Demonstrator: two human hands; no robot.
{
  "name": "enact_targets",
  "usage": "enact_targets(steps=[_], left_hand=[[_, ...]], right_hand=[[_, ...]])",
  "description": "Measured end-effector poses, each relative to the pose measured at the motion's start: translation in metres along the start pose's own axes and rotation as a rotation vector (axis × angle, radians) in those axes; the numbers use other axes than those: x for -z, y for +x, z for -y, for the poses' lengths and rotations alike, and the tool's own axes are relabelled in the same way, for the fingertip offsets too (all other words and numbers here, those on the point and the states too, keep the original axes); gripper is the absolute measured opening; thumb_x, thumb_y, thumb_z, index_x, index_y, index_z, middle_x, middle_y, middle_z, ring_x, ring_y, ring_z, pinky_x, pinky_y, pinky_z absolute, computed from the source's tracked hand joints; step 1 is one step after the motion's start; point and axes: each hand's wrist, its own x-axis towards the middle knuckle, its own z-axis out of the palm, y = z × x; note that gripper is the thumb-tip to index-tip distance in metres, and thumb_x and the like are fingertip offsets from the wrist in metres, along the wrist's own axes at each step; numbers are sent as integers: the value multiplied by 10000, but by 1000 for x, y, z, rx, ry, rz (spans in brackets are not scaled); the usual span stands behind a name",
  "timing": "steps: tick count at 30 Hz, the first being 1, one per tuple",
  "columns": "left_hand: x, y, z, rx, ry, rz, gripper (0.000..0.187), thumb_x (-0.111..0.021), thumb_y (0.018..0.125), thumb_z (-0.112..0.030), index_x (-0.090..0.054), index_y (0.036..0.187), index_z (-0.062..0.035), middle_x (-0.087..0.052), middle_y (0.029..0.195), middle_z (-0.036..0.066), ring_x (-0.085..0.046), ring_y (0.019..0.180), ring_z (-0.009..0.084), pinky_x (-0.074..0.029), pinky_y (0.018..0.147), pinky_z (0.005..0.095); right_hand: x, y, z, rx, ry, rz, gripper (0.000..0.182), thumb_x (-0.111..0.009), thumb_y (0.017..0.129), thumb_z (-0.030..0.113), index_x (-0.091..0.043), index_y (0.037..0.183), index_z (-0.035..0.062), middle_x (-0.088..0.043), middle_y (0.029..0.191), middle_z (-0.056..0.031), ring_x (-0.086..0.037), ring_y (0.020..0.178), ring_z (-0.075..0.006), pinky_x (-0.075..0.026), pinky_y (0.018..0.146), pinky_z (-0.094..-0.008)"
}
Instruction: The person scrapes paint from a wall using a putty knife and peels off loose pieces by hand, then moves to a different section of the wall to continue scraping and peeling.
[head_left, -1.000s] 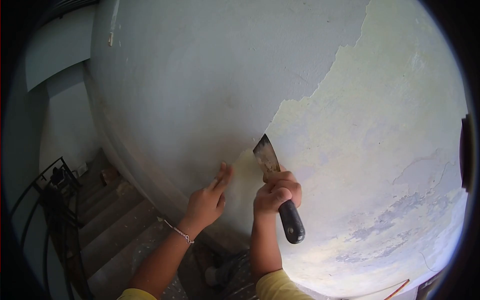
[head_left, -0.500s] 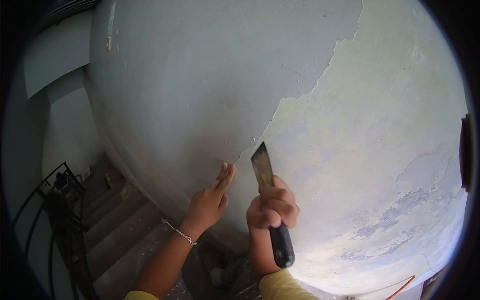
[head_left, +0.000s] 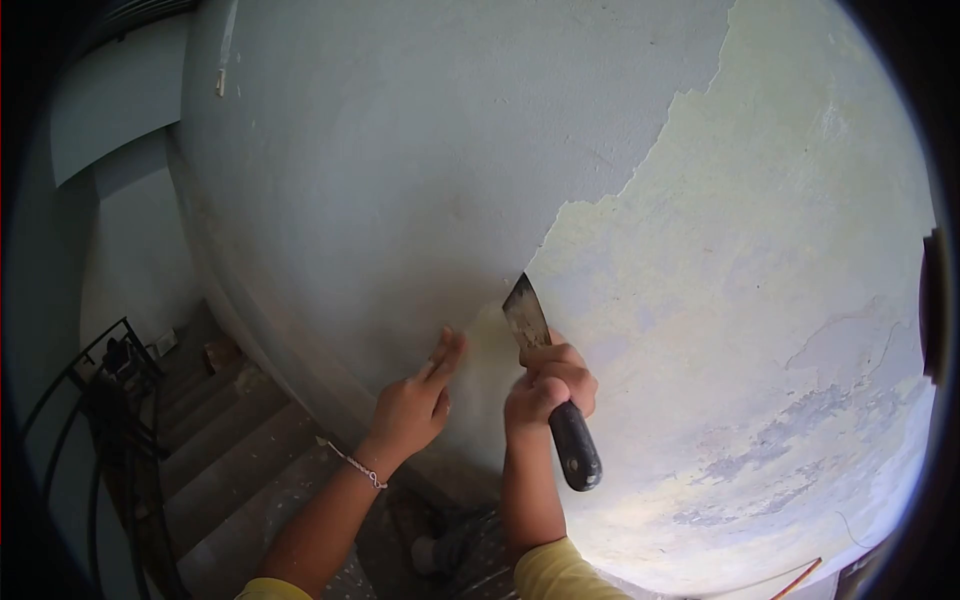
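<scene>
My right hand (head_left: 552, 388) is wrapped around a scraper with an angled metal blade (head_left: 527, 318) and a black handle (head_left: 576, 448). The blade's pointed tip meets the ragged edge of the grey paint (head_left: 420, 180) on the wall. To its left, my left hand (head_left: 412, 405) is held up close to the wall, fingers stretched out and holding nothing. A pale patch (head_left: 488, 345) shows between the fingertips and the blade. A thin bracelet (head_left: 368, 472) circles my left wrist.
Pale, stripped wall (head_left: 690, 300) spreads to the right, with flaking patches (head_left: 790, 430) lower down. Stairs (head_left: 235, 450) descend at the left beside a dark metal railing (head_left: 75, 375). An orange rod (head_left: 798, 577) lies at the lower right.
The scraper has tilted, its handle swinging up and to the right, and its tip now reaches the paint edge. The patch by the blade looks paler. My left hand has barely moved.
</scene>
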Motion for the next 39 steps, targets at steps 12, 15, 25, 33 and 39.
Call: enact_targets(steps=[12,15,25,33,39], left_hand=[[0,4,1,56,-22,46,852,-571,812,-51,-189,1554,-224,-373,1536,80,-693,788,308,-578,609,376],[-2,0,3,15,30,3,841,-572,812,-56,-204,1550,-219,-373,1535,83,-692,779,310,-578,608,377],[-1,2,1,37,27,38,840,-579,819,-67,-194,1553,-205,-345,1545,105,-673,880,333,-573,659,388],[-4,2,3,23,21,-1,854,-575,807,-55,-193,1553,-221,-370,1536,93,-691,769,310,-576,605,373],[2,3,-2,66,16,105,830,-591,827,-64,-199,1550,-179,-314,1556,140,-669,948,343,-574,709,395]], right_hand=[[-10,-2,4,-104,-77,132,567,-375,1006,543,-355,723,52,-493,544,-87,-504,435,-183,-492,463,-320],[-13,-2,10,59,305,-129,490,-544,984,417,-478,705,19,-479,525,-74,-407,421,-172,-310,394,-282],[-6,-9,12,-8,198,-21,531,-408,1001,533,-439,780,51,-533,575,-84,-544,496,-191,-486,520,-295],[-12,-9,5,-58,140,22,518,-424,1007,517,-436,766,58,-543,585,-85,-535,489,-210,-481,500,-308],[1,12,-4,-26,-48,20,543,-473,997,507,-461,740,29,-511,548,-87,-517,463,-186,-514,526,-342]])
